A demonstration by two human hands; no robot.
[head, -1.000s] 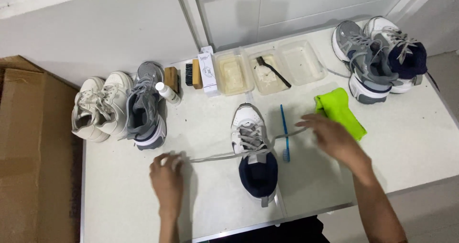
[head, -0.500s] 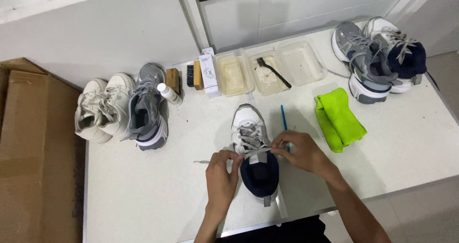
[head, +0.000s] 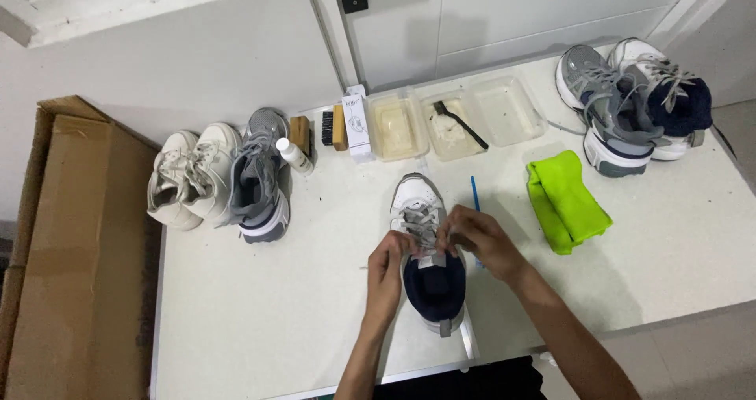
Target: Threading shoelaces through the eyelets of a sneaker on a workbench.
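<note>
I'm at what looks like a small shoe-cleaning workstation: a plain white table point(head: 236, 321) pushed against a bare white wall point(head: 181, 61). Worn grey and cream sneakers point(head: 216, 179) wait in a row at one end, beside wooden-backed brushes point(head: 315, 128) and clear plastic trays point(head: 453, 116) (one holds a black brush). A folded lime-green cloth point(head: 565, 203) and a brown cardboard box point(head: 71, 250) complete it.

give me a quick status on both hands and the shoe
Left hand and right hand both pinching the grey laces over the shoe. Shoe flat on white table. Blue stick beside it, clear.
</note>
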